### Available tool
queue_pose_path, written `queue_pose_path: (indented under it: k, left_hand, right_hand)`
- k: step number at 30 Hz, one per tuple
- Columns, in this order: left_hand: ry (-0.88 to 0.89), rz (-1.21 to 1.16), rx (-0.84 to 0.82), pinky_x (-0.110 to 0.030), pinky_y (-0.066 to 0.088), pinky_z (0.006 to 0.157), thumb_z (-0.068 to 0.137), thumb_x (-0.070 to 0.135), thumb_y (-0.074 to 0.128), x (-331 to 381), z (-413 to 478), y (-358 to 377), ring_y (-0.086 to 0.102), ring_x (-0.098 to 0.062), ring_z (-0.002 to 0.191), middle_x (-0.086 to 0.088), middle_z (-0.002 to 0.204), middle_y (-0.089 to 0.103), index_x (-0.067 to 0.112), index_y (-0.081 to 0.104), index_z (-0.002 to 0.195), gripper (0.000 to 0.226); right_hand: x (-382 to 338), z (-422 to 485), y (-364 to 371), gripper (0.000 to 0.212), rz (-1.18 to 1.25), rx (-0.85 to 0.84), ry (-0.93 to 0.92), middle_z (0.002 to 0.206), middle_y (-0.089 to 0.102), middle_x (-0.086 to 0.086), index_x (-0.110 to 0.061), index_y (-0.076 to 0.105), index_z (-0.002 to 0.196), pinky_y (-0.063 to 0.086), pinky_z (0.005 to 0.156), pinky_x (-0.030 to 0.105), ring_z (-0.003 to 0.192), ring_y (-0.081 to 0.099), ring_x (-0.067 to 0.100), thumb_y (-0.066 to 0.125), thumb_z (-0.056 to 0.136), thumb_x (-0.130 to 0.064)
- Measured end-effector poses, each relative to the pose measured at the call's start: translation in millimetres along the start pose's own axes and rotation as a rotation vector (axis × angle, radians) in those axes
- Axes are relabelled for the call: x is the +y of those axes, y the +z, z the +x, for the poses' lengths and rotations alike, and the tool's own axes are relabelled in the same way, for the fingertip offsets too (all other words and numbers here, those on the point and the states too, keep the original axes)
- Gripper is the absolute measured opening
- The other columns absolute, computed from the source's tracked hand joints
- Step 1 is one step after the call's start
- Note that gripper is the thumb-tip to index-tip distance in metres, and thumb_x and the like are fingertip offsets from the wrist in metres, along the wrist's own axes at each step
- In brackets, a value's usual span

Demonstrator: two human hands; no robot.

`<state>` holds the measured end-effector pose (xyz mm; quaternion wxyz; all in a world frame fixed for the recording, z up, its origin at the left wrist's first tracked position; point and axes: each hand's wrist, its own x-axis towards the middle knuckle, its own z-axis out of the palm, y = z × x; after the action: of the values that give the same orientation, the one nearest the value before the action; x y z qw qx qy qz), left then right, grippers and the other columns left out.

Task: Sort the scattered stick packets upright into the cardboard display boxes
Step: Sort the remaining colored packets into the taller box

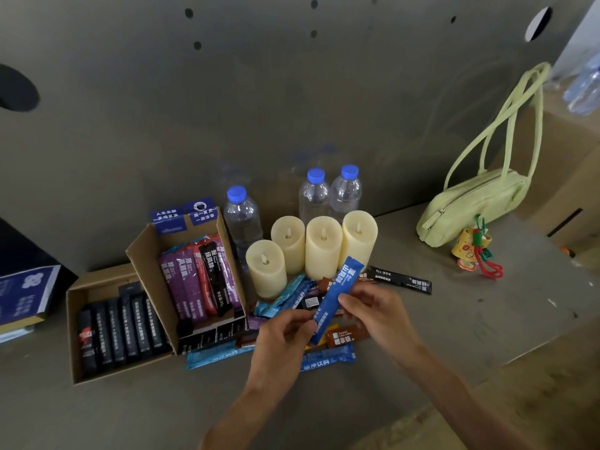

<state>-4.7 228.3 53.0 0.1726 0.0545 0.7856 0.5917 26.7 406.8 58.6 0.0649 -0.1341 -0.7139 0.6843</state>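
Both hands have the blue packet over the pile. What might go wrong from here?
1. The leaning packets in the taller box look loosely stacked; sliding the blue packet in may tip them further.
2. The front candle stands beside the loose pile; the left hand or right hand reaching there might knock it over.

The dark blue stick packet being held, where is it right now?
Head view, centre: the dark blue stick packet is pinched between the left hand and right hand, tilted, above the loose packets and just in front of the four candles.
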Motion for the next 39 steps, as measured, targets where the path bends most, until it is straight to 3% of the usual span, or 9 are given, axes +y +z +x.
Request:
queue_pose_path:
  k: [7, 10, 15, 20, 23, 27, 29, 33, 39]
  left_hand:
    - [0.005, 0.058, -0.011, -0.019, 0.055, 0.075, 0.092, 0.012, 0.067, -2.8, -5.9, -12.5, 0.069, -0.001, 0.081, 0.016, 0.086, 0.073, 0.026, 0.069, 0.091, 0.014]
    - [-0.001, 0.064, 0.034, -0.02, 0.053, 0.074, 0.09, 0.014, 0.07, -5.0, -13.9, -26.8, 0.069, -0.004, 0.079, 0.011, 0.083, 0.074, 0.022, 0.07, 0.09, 0.009]
    - [0.023, 0.031, 0.186, -0.021, 0.053, 0.073, 0.089, 0.006, 0.069, -15.5, -23.5, -61.8, 0.07, -0.006, 0.077, 0.01, 0.08, 0.074, 0.023, 0.071, 0.088, 0.017]
    - [0.019, 0.138, 0.452, -0.01, 0.046, 0.066, 0.09, 0.014, 0.069, -35.4, -27.3, -111.2, 0.066, 0.002, 0.075, 0.015, 0.079, 0.072, 0.028, 0.068, 0.089, 0.013]
    - [0.012, 0.168, 0.609, -0.014, 0.045, 0.065, 0.09, 0.012, 0.066, -43.8, -16.9, -141.0, 0.065, -0.004, 0.076, 0.007, 0.084, 0.069, 0.025, 0.06, 0.093, 0.014]
    - [-0.002, 0.259, 0.596, -0.015, 0.044, 0.064, 0.091, 0.012, 0.064, -52.4, 1.1, -161.7, 0.064, -0.007, 0.08, 0.006, 0.09, 0.066, 0.024, 0.055, 0.096, 0.016]
    - [0.003, 0.255, 0.568, -0.018, 0.048, 0.064, 0.091, 0.009, 0.063, -54.7, 5.2, -166.0, 0.065, -0.008, 0.08, 0.006, 0.089, 0.067, 0.024, 0.056, 0.097, 0.017]
    - [0.019, 0.229, 0.527, -0.018, 0.05, 0.062, 0.092, 0.005, 0.061, -56.1, 5.8, -170.1, 0.066, -0.009, 0.08, 0.005, 0.088, 0.067, 0.023, 0.056, 0.096, 0.019]
    - [0.029, 0.225, 0.491, -0.011, 0.05, 0.062, 0.093, 0.007, 0.062, -54.2, 5.3, -173.1, 0.064, -0.005, 0.083, 0.007, 0.092, 0.065, 0.022, 0.057, 0.101, 0.018]
  right_hand:
    - [-3.1, 6.0, 15.4, 0.01, 0.001, -0.014, 0.032, 0.065, 0.067, 0.001, -0.003, 0.073, 0.084, 0.046, 0.054, 0.016, 0.059, 0.058, 0.008, 0.067, 0.092, -0.004]
    - [-8.7, 7.5, 32.2, 0.011, -0.001, -0.058, 0.011, 0.069, 0.07, 0.007, -0.011, 0.076, 0.085, 0.051, 0.059, 0.023, 0.064, 0.061, 0.014, 0.068, 0.091, -0.007]
    - [-14.3, 7.1, 85.4, 0.008, -0.203, -0.169, -0.06, 0.069, 0.073, -0.002, -0.013, 0.074, 0.083, 0.048, 0.059, 0.017, 0.062, 0.065, 0.004, 0.072, 0.09, -0.013]
    - [-13.5, 10.1, 142.1, 0.015, -0.337, -0.165, -0.12, 0.069, 0.071, -0.001, -0.014, 0.067, 0.078, 0.053, 0.059, 0.026, 0.065, 0.07, 0.011, 0.069, 0.093, -0.019]
    - [-20.2, 19.4, 178.1, 0.02, -0.433, -0.151, -0.192, 0.07, 0.068, 0.0, -0.013, 0.06, 0.078, 0.051, 0.059, 0.031, 0.067, 0.066, 0.017, 0.066, 0.095, -0.021]
    - [-19.0, 39.9, 221.4, 0.026, -0.558, -0.149, -0.218, 0.064, 0.058, -0.007, -0.016, 0.05, 0.072, 0.041, 0.052, 0.023, 0.058, 0.055, 0.01, 0.064, 0.094, -0.015]
    - [-16.4, 47.7, 235.9, 0.017, -0.595, -0.156, -0.195, 0.075, 0.063, -0.008, -0.018, 0.054, 0.08, 0.042, 0.06, 0.02, 0.066, 0.057, 0.009, 0.064, 0.093, -0.013]
    - [-11.2, 56.3, 251.7, 0.011, -0.622, -0.145, -0.135, 0.094, 0.069, 0.0, -0.014, 0.058, 0.099, 0.053, 0.077, 0.032, 0.088, 0.067, 0.02, 0.065, 0.091, -0.012]
    - [-8.9, 58.9, 255.2, 0.009, -0.826, -0.134, -0.23, 0.097, 0.071, 0.01, -0.011, 0.062, 0.098, 0.05, 0.068, 0.032, 0.09, 0.069, 0.031, 0.063, 0.094, -0.018]
